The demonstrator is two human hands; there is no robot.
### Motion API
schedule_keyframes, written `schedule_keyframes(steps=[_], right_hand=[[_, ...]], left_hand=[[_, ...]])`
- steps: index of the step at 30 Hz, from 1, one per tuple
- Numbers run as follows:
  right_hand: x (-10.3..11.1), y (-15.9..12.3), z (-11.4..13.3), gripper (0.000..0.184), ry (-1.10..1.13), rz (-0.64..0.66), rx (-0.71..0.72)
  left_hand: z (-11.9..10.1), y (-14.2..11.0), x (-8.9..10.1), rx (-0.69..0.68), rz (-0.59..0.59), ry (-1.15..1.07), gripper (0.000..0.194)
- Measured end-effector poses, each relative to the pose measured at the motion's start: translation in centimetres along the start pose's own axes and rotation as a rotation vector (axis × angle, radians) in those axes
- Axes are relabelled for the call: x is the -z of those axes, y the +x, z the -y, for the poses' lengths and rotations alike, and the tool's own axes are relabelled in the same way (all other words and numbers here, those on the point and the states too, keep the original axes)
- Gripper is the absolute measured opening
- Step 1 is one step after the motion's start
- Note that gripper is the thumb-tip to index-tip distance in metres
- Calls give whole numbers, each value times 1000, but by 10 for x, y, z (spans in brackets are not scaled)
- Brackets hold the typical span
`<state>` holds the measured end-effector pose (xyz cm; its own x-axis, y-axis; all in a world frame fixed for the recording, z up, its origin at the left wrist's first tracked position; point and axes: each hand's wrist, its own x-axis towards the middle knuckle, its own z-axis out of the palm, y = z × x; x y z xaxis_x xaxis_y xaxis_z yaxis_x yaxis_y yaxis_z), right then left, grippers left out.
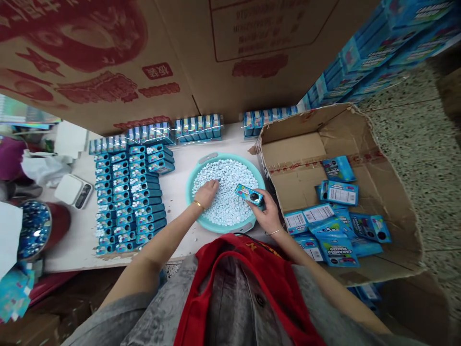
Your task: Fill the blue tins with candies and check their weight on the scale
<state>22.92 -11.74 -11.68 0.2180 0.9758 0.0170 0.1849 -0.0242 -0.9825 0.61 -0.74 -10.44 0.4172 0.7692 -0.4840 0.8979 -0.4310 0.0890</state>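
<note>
A turquoise basin (189, 185) with grey handles holds a broad layer of small white candies (230, 211). My left hand (206, 194) rests at the left of these candies, its fingers bent together among them; the fingertips are partly hidden. My right hand (267, 211) grips a small blue box (248, 193) by its right end, above the right part of the basin. The box is tilted, its narrow end with a dark round hole turned up towards me.
Left of the basin stand rows of blue boxes (146, 202), several topped with white candies. Wrapped packs (198, 128) line the cardboard wall (201, 57). At right, an open carton (295, 149) holds loose blue boxes (334, 247). A white scale (74, 191) and a red tub (59, 223) sit far left.
</note>
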Motion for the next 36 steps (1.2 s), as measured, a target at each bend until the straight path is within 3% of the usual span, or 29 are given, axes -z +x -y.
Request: schedule_keyframes(steps=[5, 11, 15, 19, 25, 28, 32, 36], right_hand=[[2, 1, 1, 40, 67, -61, -99], [1, 13, 2, 43, 147, -87, -138], [2, 20, 1, 40, 72, -73, -66], [1, 23, -1, 33, -81, 2, 73], [-13, 18, -1, 46, -170, 120, 211], [-18, 16, 0, 49, -177, 139, 243], [-21, 15, -1, 50, -171, 139, 245], [-20, 15, -4, 47, -163, 118, 219]], left_hand=[[-26, -8, -28, -117, 23, -176, 37], [-21, -26, -25, -175, 1, -390, 37], [-9, -52, 5, -207, -34, -458, 33], [-3, -72, 58, -311, -88, -444, 30], [-34, -71, 126, -309, 48, -78, 25], [-63, -68, 143, -245, 119, 104, 22], [-95, -71, 157, -207, 103, 228, 35], [-90, -73, 164, -222, 78, 248, 27]])
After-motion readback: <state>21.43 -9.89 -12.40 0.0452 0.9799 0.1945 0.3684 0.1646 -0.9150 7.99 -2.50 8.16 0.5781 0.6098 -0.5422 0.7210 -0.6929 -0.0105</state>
